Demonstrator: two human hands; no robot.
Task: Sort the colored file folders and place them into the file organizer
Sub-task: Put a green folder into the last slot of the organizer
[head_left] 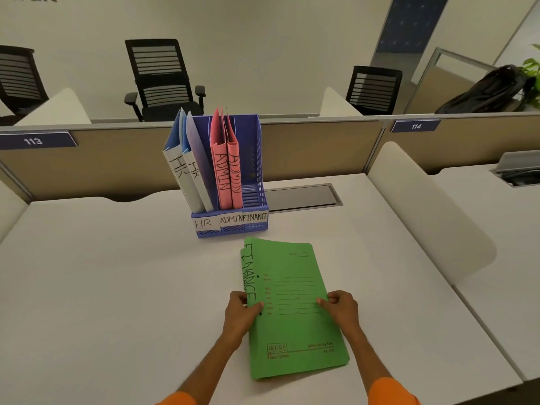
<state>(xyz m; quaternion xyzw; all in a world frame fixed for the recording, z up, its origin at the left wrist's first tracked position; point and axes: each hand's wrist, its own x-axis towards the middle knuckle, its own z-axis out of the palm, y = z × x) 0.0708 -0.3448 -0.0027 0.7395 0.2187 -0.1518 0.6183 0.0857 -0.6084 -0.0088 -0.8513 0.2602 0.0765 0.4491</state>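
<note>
I have the green folders [295, 311] in both hands, on the near side of the white bench [102, 287], just in front of the organizer [257, 159]. My left hand [241, 309] grips the spine edge, thumb on top. My right hand [340, 308] pinches the opposite long edge, thumb laid on the cover and the other fingers curled beneath. Two spines show at the left edge, one a little under the other, each lettered FINANCE in black. I cannot tell whether the pair lies flat on the bench or is raised slightly off it. Orange sleeves [391, 393] show at both my forearms.

The organizer is blue plastic with three slots, and its paper labels [230, 220] along the front read HR, ADMIN and FINANCE from left to right. Two blue folders [187, 176] marked HR stand in the left slot, leaning to the left. Two pink folders [228, 176] marked ADMIN stand upright in the middle slot. The right slot, over the FINANCE label, holds no folder.

Behind the organizer a grey hatch [301, 197] is set into the bench, against a tan partition [321, 150] bearing number plates 113 and 114. Black chairs [163, 80] stand beyond it. At the far right a dark bag [488, 89] lies beside a plant [533, 68].
</note>
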